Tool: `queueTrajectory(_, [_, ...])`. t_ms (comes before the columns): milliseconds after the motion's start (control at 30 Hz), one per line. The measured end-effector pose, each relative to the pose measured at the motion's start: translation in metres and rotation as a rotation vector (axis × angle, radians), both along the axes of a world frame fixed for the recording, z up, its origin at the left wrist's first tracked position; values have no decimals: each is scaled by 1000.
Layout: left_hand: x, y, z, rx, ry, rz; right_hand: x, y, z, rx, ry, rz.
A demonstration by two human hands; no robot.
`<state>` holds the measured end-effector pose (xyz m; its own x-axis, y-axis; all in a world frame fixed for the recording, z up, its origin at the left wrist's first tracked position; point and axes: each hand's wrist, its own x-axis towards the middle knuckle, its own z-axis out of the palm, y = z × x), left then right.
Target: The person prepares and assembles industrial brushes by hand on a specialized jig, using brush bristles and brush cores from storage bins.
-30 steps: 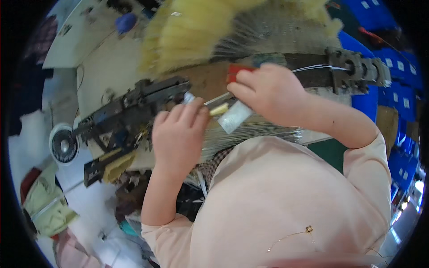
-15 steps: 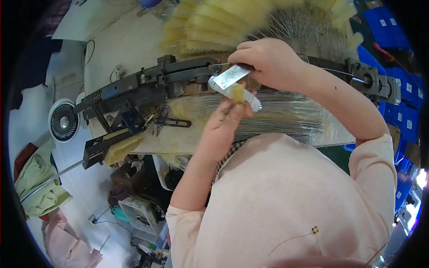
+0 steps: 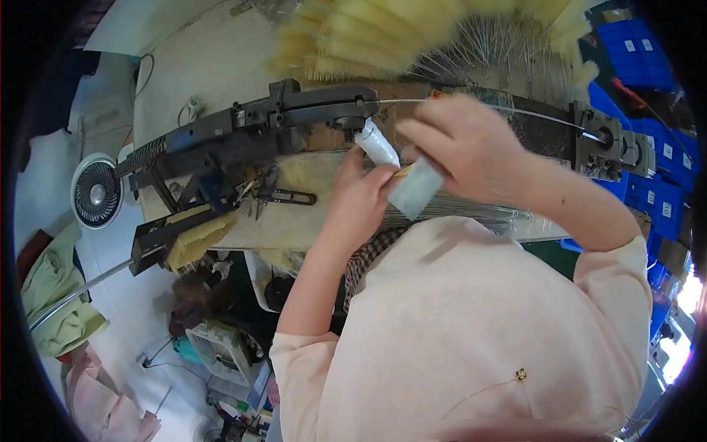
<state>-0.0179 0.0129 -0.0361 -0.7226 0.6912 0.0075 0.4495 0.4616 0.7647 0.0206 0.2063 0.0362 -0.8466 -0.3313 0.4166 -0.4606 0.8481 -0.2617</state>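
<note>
- Cylinder of shiny white material (image 3: 378,144): tilted, grasped in bare left hand (image 3: 359,193), upper end near long black metal bar (image 3: 317,109).
- Flat rectangular pale-silver plate (image 3: 416,191): apparently grasped in blurred bare right hand (image 3: 471,144).
- Strip of yellow material (image 3: 404,170): between cylinder and plate, holder unclear.
- Possible hazards: plate nicking left hand from slipping right-hand grip; cylinder snagging on bar from careless lifting.

right hand (image 3: 468,147) motion-blurred, upper end of flat silvery piece (image 3: 417,190) hidden by fingers, yellow bristles (image 3: 368,37) cut off at far edge
</note>
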Motion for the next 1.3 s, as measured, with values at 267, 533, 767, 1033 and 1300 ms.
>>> queueTrajectory(267, [-10,-30,54,463,-562,62,15,-38,-71,-394,-796,-296])
queueTrajectory(533, [-4,-32,45,319,-977,124,54,35,-38,49,-327,-458])
queueTrajectory(767, [-13,1,55,97,-1056,93,89,94,-49,-194,-544,-572])
queueTrajectory(1033, [-16,106,66,-36,-942,-422,92,129,56,-608,-431,-531])
queueTrajectory(1300, [6,133,39,279,-1394,5,37,114,50,-855,-666,-488])
